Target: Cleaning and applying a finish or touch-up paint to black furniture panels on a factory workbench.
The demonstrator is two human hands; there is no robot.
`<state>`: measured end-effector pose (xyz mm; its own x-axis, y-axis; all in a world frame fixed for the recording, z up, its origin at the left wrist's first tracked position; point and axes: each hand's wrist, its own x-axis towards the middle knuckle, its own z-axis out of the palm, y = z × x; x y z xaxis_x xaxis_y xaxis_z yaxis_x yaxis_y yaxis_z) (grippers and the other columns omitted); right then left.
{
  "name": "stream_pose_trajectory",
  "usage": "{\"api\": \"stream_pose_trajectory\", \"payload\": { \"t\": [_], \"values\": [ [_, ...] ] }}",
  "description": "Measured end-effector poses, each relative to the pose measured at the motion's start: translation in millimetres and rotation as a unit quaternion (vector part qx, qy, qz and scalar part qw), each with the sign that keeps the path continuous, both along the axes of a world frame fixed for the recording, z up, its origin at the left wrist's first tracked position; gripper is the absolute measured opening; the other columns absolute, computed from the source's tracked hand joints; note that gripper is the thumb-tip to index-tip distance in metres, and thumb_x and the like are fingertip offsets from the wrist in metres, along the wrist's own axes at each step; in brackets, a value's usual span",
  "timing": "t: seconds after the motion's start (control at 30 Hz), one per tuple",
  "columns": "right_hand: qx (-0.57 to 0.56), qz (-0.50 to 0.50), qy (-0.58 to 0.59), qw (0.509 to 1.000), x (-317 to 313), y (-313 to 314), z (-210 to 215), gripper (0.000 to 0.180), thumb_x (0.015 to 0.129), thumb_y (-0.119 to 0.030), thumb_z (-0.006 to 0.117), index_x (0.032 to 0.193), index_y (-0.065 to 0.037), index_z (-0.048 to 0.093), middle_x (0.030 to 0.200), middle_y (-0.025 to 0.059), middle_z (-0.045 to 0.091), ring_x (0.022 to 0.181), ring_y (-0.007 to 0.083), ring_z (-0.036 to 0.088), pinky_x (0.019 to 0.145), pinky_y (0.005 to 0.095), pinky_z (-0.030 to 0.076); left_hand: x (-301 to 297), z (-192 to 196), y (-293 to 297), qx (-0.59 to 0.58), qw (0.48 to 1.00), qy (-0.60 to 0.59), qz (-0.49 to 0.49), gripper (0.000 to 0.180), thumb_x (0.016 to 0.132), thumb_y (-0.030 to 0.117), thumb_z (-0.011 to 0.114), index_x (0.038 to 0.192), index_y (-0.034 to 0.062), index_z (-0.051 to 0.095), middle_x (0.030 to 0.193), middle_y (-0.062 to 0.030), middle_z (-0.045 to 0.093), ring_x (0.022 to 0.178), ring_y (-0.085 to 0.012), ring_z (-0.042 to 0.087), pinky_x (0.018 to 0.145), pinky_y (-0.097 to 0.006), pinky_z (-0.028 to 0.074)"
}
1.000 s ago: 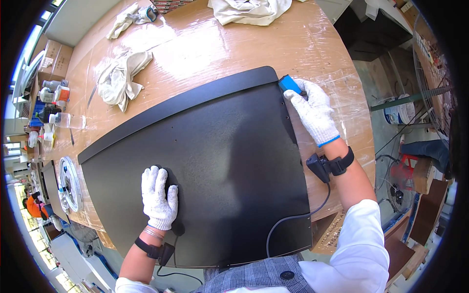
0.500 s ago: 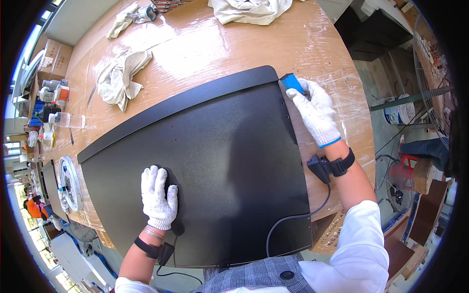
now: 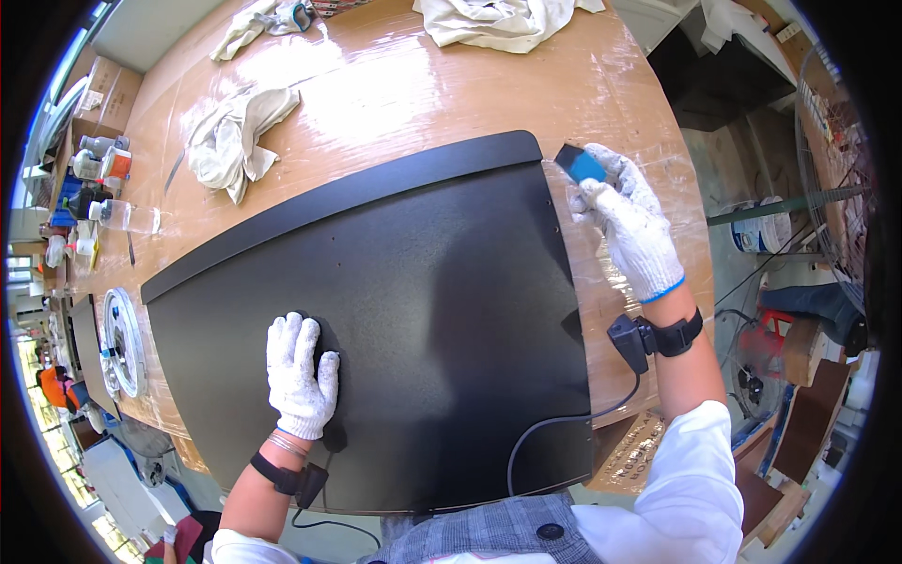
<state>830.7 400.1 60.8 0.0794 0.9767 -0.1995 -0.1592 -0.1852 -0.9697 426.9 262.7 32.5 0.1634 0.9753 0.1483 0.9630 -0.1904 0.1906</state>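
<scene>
I see my right hand (image 3: 628,226), clamped on the blue block (image 3: 580,164), barely shifted along the black panel's (image 3: 413,310) far corner; left hand (image 3: 300,371) stays flat, fingers together.

workshop | film-wrapped bench (image 3: 395,85) | rags (image 3: 230,141) upper left | bottles (image 3: 113,214) left edge | cardboard boxes (image 3: 103,85) upper left

Panel (image 3: 413,320) on table (image 3: 395,85), rag (image 3: 230,141) behind-left, bottles (image 3: 103,188) far left
</scene>
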Motion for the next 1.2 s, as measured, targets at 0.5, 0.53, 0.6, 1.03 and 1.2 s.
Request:
{"api": "stream_pose_trajectory", "payload": {
  "t": [0.5, 0.53, 0.6, 1.03, 1.2],
  "values": [
    [0.244, -0.019, -0.466, 0.850, -21, 24, -6, 0.042, 0.082, 0.001, 0.066, 0.123, -0.003, 0.058, 0.112, 0.0138, 0.063, 0.107, 0.0245, 0.060, 0.088, 0.0333, 0.052, -1, -3, 0, 0.014, 1.000, -0.011, 0.004, 0.051, 0.081, 0.014, 0.070, 0.130, 0.0070, 0.057, 0.137, -0.0190, 0.052, 0.132, -0.0413, 0.043, 0.113, -0.050, 0.031],
    [0.269, -0.024, -0.497, 0.825, -21, 25, -9, 0.043, 0.080, 0.003, 0.067, 0.122, -0.005, 0.059, 0.111, 0.0147, 0.062, 0.106, 0.0275, 0.061, 0.089, 0.0351, 0.052, -2, -3, -1, 0.018, 1.000, -0.012, 0.001, 0.051, 0.081, 0.015, 0.071, 0.130, 0.0071, 0.057, 0.137, -0.0189, 0.052, 0.132, -0.0412, 0.043, 0.113, -0.050, 0.031],
    [0.301, 0.019, -0.522, 0.798, -21, 27, -8, 0.044, 0.078, 0.002, 0.069, 0.121, -0.006, 0.060, 0.112, 0.0145, 0.063, 0.107, 0.0288, 0.060, 0.091, 0.0371, 0.051, -2, -3, 0, 0.019, 1.000, -0.015, 0.002, 0.052, 0.081, 0.015, 0.071, 0.130, 0.0071, 0.057, 0.137, -0.0190, 0.052, 0.132, -0.0411, 0.043, 0.113, -0.050, 0.031],
    [0.341, 0.052, -0.609, 0.714, -47, 34, -19, 0.046, 0.074, -0.004, 0.074, 0.118, -0.009, 0.061, 0.109, 0.0134, 0.065, 0.102, 0.0337, 0.061, 0.090, 0.0413, 0.050, -1, -1, 0, 0.017, 1.000, -0.022, 0.004, 0.049, 0.083, 0.013, 0.068, 0.130, 0.0070, 0.057, 0.139, -0.0175, 0.052, 0.133, -0.0403, 0.043, 0.113, -0.049, 0.032],
    [0.363, 0.053, -0.626, 0.688, -33, 37, -18, 0.046, 0.073, -0.004, 0.073, 0.117, -0.010, 0.061, 0.107, 0.0128, 0.065, 0.099, 0.0340, 0.061, 0.089, 0.0414, 0.051, -2, -2, 0, 0.016, 0.999, -0.028, 0.003, 0.049, 0.083, 0.013, 0.068, 0.130, 0.0072, 0.058, 0.138, -0.0177, 0.052, 0.133, -0.0403, 0.043, 0.113, -0.049, 0.032]
  ]
}}
